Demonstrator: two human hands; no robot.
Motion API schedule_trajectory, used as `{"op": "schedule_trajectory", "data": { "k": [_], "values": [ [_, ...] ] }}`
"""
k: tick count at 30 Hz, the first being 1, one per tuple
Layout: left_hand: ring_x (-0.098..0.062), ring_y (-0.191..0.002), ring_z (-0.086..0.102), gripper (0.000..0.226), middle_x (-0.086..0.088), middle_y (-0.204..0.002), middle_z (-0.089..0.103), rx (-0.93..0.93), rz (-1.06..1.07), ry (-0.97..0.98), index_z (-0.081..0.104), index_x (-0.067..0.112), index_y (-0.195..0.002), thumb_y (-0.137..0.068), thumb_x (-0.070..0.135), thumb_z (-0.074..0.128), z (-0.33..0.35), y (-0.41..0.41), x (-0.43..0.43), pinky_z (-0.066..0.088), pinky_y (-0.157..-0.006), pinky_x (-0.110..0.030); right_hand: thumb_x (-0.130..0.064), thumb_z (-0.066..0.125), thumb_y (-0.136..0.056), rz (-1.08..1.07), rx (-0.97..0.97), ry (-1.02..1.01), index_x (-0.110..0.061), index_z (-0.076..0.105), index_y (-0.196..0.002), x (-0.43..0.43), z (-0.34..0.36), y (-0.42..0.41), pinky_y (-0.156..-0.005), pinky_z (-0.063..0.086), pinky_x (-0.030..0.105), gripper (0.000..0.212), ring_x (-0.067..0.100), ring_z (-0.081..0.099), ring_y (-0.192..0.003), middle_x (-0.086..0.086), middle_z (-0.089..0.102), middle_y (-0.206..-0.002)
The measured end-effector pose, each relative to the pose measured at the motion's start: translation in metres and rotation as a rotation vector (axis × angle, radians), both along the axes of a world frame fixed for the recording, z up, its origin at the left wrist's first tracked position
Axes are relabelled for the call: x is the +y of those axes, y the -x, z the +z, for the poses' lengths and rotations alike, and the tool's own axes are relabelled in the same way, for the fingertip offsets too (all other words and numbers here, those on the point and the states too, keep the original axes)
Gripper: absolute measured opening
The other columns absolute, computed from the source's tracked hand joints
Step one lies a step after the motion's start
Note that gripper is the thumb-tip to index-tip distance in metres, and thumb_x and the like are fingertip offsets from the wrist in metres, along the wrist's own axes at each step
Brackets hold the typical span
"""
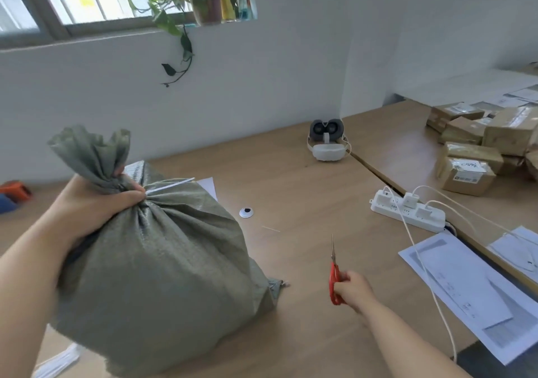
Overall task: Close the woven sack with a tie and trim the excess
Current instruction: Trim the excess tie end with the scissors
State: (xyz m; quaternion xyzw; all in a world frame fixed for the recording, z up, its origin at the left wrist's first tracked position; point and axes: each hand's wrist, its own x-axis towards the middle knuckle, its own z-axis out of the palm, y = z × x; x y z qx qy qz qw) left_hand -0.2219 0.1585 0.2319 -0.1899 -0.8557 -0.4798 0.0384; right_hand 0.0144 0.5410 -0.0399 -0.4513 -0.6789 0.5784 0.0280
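Woven sack [163, 261] neck clenched in left grip [96, 202]; right grip [352, 288] clasps red scissors [334, 275]

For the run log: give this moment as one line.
left hand: grips sack neck | tie: on, tail untrimmed | right hand: holds scissors over table, blades closed

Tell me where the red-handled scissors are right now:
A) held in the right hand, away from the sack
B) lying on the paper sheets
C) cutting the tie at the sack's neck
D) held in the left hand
A: the right hand holds the scissors over bare table, clear of the sack.
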Motion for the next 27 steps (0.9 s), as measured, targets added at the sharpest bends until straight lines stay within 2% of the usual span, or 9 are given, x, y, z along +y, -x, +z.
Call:
{"op": "schedule_trajectory", "data": {
  "k": [1, 3, 4, 8, 12, 17, 20, 23, 27],
  "values": [
    [-0.003, -0.072, 0.066, 0.016, 0.002, -0.079, 0.075, -0.048, -0.028, -0.007, 0.073, 0.003, -0.088, -0.076, 0.003, 0.084, 0.008, -0.015, 0.008, 0.05, -0.085, -0.03, 0.014, 0.053, -0.079, 0.004, 0.063, 0.041, -0.003, 0.066, -0.081, -0.009, 0.012, 0.006, -0.057, 0.048, 0.031, 0.021, 0.024, 0.057, -0.054, 0.004, 0.063, -0.053],
    [-0.009, -0.074, 0.065, 0.013, 0.006, -0.073, 0.075, -0.042, -0.09, 0.021, 0.074, 0.003, -0.082, -0.074, 0.0, 0.083, 0.014, -0.023, 0.009, 0.048, -0.089, -0.033, 0.01, 0.058, -0.086, 0.03, 0.184, 0.11, -0.001, 0.061, -0.085, -0.03, 0.043, 0.016, -0.056, 0.046, 0.032, 0.012, 0.024, 0.056, -0.055, 0.008, 0.06, -0.061],
    [-0.014, -0.078, 0.066, 0.012, 0.005, -0.076, 0.075, -0.05, -0.104, 0.048, 0.075, 0.007, -0.08, -0.072, 0.003, 0.084, 0.018, -0.027, 0.01, 0.049, -0.092, -0.037, 0.004, 0.064, -0.088, 0.043, 0.23, 0.132, -0.003, 0.059, -0.086, -0.041, 0.06, 0.021, -0.053, 0.045, 0.029, 0.008, 0.022, 0.054, -0.052, 0.008, 0.057, -0.062],
    [-0.017, -0.084, 0.07, 0.02, -0.002, -0.084, 0.078, -0.105, -0.074, 0.001, 0.078, 0.021, -0.074, -0.057, 0.03, 0.082, 0.02, -0.024, 0.003, 0.05, -0.092, -0.039, -0.025, 0.077, -0.086, 0.13, 0.381, 0.162, -0.004, 0.062, -0.092, -0.084, 0.131, 0.036, -0.051, 0.044, 0.028, 0.026, 0.017, 0.05, -0.05, 0.007, 0.054, -0.061],
    [-0.017, -0.083, 0.071, 0.025, -0.002, -0.082, 0.078, -0.158, -0.07, -0.024, 0.077, 0.021, -0.074, -0.053, 0.034, 0.08, 0.023, -0.026, 0.002, 0.055, -0.092, -0.042, -0.04, 0.078, -0.083, 0.264, 0.464, 0.116, -0.007, 0.061, -0.089, -0.125, 0.185, 0.045, -0.051, 0.043, 0.029, 0.038, 0.017, 0.049, -0.049, 0.007, 0.055, -0.062],
    [-0.025, -0.092, 0.073, 0.037, -0.005, -0.089, 0.077, -0.218, -0.072, -0.071, 0.074, 0.019, -0.083, -0.052, 0.038, 0.081, 0.025, -0.022, -0.007, 0.057, -0.093, -0.049, -0.053, 0.074, -0.081, 0.402, 0.459, 0.085, -0.009, 0.059, -0.086, -0.171, 0.224, 0.051, -0.047, 0.044, 0.028, 0.046, 0.017, 0.051, -0.049, 0.007, 0.057, -0.061],
    [-0.02, -0.088, 0.07, 0.025, -0.004, -0.091, 0.075, -0.223, -0.067, -0.089, 0.069, 0.021, -0.085, -0.065, 0.027, 0.083, 0.027, -0.022, -0.008, 0.057, -0.087, -0.039, -0.056, 0.073, -0.08, 0.486, 0.407, 0.042, -0.009, 0.057, -0.088, -0.19, 0.234, 0.051, -0.05, 0.046, 0.028, 0.05, 0.015, 0.053, -0.048, 0.005, 0.058, -0.06],
    [-0.018, -0.081, 0.066, 0.02, -0.004, -0.086, 0.07, -0.242, -0.073, -0.119, 0.066, 0.012, -0.093, -0.078, 0.012, 0.08, 0.027, -0.021, -0.012, 0.052, -0.071, -0.028, -0.06, 0.072, -0.078, 0.547, 0.385, -0.016, -0.011, 0.055, -0.085, -0.206, 0.244, 0.054, -0.055, 0.047, 0.032, 0.052, 0.017, 0.055, -0.052, 0.004, 0.061, -0.062],
    [-0.017, -0.081, 0.067, 0.021, -0.001, -0.083, 0.071, -0.227, -0.076, -0.12, 0.066, 0.014, -0.092, -0.077, 0.012, 0.08, 0.028, -0.017, -0.018, 0.055, -0.077, -0.032, -0.06, 0.073, -0.078, 0.564, 0.381, -0.04, -0.012, 0.055, -0.085, -0.225, 0.26, 0.066, -0.046, 0.045, 0.023, 0.052, 0.017, 0.055, -0.052, 0.005, 0.06, -0.064]
  ]
}}
